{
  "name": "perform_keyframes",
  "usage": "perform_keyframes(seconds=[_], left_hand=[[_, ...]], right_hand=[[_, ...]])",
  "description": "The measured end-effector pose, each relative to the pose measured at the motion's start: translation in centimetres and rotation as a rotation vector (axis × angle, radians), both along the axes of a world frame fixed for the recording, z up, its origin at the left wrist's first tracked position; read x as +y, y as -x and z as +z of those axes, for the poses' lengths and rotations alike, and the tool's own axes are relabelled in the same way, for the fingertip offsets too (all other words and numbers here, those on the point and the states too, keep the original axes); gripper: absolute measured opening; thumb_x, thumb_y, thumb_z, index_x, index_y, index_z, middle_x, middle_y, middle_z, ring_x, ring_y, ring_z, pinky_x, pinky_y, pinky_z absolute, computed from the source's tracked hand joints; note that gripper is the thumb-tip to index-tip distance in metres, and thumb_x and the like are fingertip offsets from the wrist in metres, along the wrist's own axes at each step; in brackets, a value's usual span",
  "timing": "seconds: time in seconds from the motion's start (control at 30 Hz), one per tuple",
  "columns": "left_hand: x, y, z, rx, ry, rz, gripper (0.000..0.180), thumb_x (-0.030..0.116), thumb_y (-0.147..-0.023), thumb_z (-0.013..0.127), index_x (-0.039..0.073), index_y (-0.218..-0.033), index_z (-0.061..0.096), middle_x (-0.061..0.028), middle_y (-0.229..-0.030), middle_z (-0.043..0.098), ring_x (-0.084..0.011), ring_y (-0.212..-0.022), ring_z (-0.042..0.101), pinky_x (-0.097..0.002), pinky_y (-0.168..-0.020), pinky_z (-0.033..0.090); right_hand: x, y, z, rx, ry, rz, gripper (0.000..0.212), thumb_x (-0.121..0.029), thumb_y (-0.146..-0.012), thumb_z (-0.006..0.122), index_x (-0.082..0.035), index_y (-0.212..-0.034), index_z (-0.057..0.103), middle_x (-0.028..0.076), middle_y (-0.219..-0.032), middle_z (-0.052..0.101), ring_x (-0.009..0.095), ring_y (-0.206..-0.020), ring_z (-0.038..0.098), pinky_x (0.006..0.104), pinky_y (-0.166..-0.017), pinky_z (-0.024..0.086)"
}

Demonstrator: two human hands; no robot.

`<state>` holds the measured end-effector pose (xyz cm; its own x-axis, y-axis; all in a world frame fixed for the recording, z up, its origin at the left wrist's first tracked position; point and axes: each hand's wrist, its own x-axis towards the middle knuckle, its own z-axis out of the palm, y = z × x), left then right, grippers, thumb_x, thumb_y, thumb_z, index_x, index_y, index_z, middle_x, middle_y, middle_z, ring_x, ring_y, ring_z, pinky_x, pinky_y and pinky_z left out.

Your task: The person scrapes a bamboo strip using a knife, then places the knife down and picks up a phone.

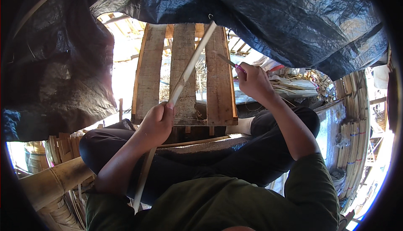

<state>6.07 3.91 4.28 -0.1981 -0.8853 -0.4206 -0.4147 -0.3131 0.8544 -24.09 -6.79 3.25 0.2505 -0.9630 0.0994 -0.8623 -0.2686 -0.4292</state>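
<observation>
My left hand [156, 126] is closed around a long pale bamboo strip [193, 65]. The strip slants from beside my left thigh up over the slatted wooden bench, its far end near the dark sheet. In my right hand [256, 82] is a knife [226, 59], held by its pinkish handle, with the blade pointing up and left toward the strip. Blade and strip are apart. Beneath both hands lie the bench's rough planks [167, 42], with gaps between them.
A dark plastic sheet [294, 17] hangs across the top and left. At lower left lies a thick bamboo pole [54, 180]. Bundles of bamboo strips [354, 147] stand at right, and shavings [285, 84] lie beyond my right hand. My crossed legs [281, 134] flank the bench.
</observation>
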Motion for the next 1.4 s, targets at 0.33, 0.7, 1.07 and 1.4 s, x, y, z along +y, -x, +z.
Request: perform_keyframes(seconds=[0.33, 0.7, 1.07, 1.4], left_hand=[[-0.9, 1.1, 0.6, 0.141, -0.097, 0.244, 0.037, 0.034, -0.103, 0.036, 0.004, -0.086, 0.048, 0.0012, -0.059, 0.042, -0.0064, -0.045, 0.039, -0.0254, -0.043, 0.034], [-0.5, 1.8, -2.1, 0.003, 0.005, 0.074, 0.034, 0.036, -0.103, 0.034, 0.007, -0.091, 0.046, 0.0019, -0.058, 0.040, -0.0069, -0.042, 0.039, -0.0247, -0.038, 0.034], [-0.7, 2.9, -1.5, -0.148, -0.008, -0.006, 0.039, 0.028, -0.102, 0.036, -0.002, -0.086, 0.053, -0.0157, -0.061, 0.052, -0.0294, -0.057, 0.054, -0.0423, -0.059, 0.041], [-0.7, 2.7, -1.6, -0.133, 0.042, -0.010, 0.039, 0.028, -0.102, 0.036, -0.004, -0.087, 0.054, -0.0173, -0.062, 0.053, -0.0315, -0.059, 0.055, -0.0425, -0.060, 0.042]], right_hand=[[3.0, -1.4, 0.4, 0.155, -0.172, 0.150, 0.024, -0.024, -0.093, 0.053, -0.004, -0.090, 0.065, 0.021, -0.066, 0.062, 0.037, -0.062, 0.064, 0.0488, -0.062, 0.049], [0.3, 1.8, -0.8, 0.373, -0.113, -0.046, 0.029, -0.021, -0.095, 0.045, 0.000, -0.087, 0.063, 0.021, -0.074, 0.067, 0.037, -0.069, 0.067, 0.0484, -0.068, 0.052], [0.6, -2.2, -1.6, 0.185, -0.186, 0.078, 0.029, -0.029, -0.092, 0.053, -0.004, -0.085, 0.066, 0.016, -0.065, 0.065, 0.034, -0.063, 0.066, 0.0458, -0.064, 0.052], [-4.5, 2.9, -2.8, 0.312, -0.172, -0.292, 0.041, -0.036, -0.094, 0.047, -0.002, -0.084, 0.068, 0.018, -0.081, 0.069, 0.039, -0.078, 0.067, 0.0492, -0.074, 0.052]])
